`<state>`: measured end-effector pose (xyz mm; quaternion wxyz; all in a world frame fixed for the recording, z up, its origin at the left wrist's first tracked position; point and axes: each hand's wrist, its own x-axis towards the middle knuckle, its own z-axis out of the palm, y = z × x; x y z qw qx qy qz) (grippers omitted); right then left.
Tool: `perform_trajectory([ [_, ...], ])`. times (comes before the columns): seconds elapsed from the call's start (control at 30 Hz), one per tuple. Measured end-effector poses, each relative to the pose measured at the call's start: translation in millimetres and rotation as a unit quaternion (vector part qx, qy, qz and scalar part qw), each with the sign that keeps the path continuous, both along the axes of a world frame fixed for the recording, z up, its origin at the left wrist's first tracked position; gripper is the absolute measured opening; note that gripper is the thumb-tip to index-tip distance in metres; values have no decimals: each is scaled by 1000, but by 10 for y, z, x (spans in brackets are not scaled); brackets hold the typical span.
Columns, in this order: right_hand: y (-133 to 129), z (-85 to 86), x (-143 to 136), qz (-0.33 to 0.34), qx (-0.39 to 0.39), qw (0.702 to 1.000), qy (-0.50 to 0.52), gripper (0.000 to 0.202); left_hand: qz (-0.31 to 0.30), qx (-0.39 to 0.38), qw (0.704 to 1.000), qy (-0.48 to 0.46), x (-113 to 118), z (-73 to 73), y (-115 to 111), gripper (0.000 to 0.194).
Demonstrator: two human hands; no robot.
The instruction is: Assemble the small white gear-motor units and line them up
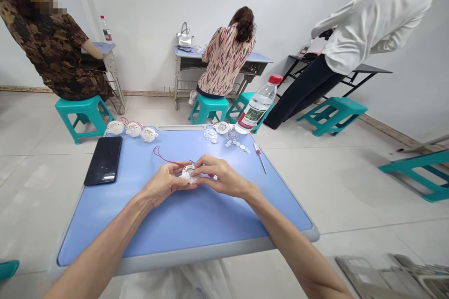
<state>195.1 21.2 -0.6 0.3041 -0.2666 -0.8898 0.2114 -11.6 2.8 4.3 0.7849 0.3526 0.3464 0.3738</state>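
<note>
A small white round plastic device (pixel 190 174) with a red cord (pixel 164 158) is held just above the blue desk. My left hand (pixel 167 181) is closed around its left side, with fingers behind and thumb in front. On its right side, the thumb and fingers of my right hand (pixel 220 176) are closed against it. A thin dark tip and a red-and-white handle piece (pixel 213 176) show by the right fingers, like a screwdriver, mostly hidden. What lies inside the device is covered by my fingers.
The blue desk (pixel 196 229) bears a black phone (pixel 103 160), several white round devices (pixel 133 129) at the back left, small clear discs (pixel 242 146), a screwdriver (pixel 260 158) and a water bottle (pixel 256 107). Beyond are three people and teal stools (pixel 331 114).
</note>
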Motion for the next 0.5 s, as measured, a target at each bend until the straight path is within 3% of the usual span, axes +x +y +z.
perform_trajectory([
  [0.5, -10, 27, 23, 2, 10, 1000, -23, 19, -2, -3, 1000, 26, 9, -7, 7, 52],
])
